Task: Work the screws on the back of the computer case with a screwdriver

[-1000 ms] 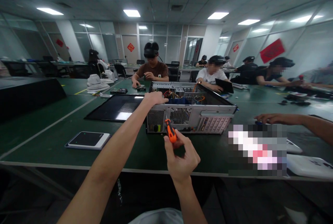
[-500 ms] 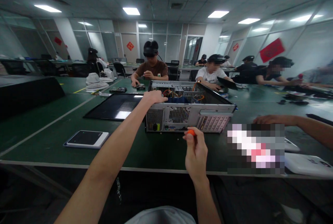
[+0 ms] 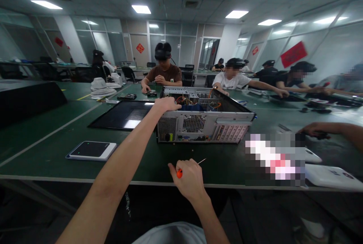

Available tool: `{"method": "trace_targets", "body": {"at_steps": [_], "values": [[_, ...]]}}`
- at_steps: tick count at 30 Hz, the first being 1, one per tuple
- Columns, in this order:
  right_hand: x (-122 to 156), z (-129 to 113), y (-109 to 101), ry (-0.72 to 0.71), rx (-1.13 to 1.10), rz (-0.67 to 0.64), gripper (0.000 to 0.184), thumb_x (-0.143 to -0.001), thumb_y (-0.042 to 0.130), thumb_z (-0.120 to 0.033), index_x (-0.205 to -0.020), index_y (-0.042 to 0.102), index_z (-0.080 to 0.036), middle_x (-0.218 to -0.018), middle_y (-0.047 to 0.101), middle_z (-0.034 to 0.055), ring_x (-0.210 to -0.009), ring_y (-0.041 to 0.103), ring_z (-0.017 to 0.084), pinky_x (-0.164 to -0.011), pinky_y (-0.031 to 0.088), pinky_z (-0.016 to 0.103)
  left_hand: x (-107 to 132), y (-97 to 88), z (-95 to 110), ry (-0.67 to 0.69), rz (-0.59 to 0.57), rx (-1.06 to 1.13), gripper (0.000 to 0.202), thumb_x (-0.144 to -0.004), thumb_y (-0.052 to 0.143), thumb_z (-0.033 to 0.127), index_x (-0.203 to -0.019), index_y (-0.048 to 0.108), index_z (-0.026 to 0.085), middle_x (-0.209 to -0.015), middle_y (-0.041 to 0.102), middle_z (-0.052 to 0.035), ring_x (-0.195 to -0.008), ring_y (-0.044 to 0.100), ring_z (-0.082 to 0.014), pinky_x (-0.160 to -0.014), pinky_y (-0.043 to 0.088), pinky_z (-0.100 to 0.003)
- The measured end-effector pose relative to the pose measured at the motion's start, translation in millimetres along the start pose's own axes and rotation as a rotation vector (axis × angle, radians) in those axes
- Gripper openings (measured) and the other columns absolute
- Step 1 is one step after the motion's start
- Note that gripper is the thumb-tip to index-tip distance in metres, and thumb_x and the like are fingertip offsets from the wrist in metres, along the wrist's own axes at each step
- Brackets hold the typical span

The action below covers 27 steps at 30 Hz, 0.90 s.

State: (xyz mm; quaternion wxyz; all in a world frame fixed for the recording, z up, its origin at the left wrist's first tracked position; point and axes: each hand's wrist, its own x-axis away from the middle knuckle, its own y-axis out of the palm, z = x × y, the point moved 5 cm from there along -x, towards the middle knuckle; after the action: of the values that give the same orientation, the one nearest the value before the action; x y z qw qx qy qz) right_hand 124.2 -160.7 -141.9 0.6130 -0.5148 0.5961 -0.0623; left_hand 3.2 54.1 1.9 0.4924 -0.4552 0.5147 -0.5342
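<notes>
A computer case (image 3: 202,126) lies on its side with its top uncovered, its vented back panel facing me and cables showing inside. Over its near left rim, the fingers of my left hand (image 3: 167,104) curl and grip the edge. My right hand (image 3: 189,177) is closed around a screwdriver (image 3: 179,173) above the table's near edge, apart from the case. The orange handle end pokes out on the left of the fist, and the thin shaft points right. A couple of tiny screws (image 3: 192,150) lie before the case. To its left rests a black side panel (image 3: 119,117).
On the green table (image 3: 36,130), a power bank (image 3: 92,150) sits at left near a white fan (image 3: 102,89). Across from me a co-worker (image 3: 163,73) handles small parts. At right, another person's hand (image 3: 316,129) reaches in near a white device (image 3: 331,176).
My right hand has drawn back from the case's rear panel, down and left, turning so the screwdriver's shaft points right. My left hand stays on the rim. The neighbour's hand at right has shifted right.
</notes>
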Motion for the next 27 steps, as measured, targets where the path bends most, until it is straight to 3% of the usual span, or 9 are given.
{"method": "trace_targets", "body": {"at_steps": [22,27], "values": [[-1,-5,2,-0.061,0.042,-0.026,0.041,-0.101,0.053,-0.026,-0.06,0.058,-0.02,-0.054,0.064,0.0015,-0.051,0.057,0.014,-0.063,0.031,0.033,2,-0.6,0,-0.006,0.008,0.01,0.068,-0.091,0.045,0.069,-0.142,0.059,0.025,-0.148,0.06,-0.0119,-0.133,0.058,-0.0352,-0.108,0.047,-0.048],[0,-4,-3,-0.058,0.013,0.008,0.042,-0.1,0.054,-0.025,-0.058,0.054,-0.021,-0.053,0.062,0.0006,-0.05,0.055,0.013,-0.063,0.032,0.031,11,-8.0,2,0.033,0.125,0.066,0.054,-0.093,0.052,0.057,-0.135,0.065,0.024,-0.141,0.065,-0.012,-0.129,0.059,-0.0363,-0.108,0.044,-0.054]]}}
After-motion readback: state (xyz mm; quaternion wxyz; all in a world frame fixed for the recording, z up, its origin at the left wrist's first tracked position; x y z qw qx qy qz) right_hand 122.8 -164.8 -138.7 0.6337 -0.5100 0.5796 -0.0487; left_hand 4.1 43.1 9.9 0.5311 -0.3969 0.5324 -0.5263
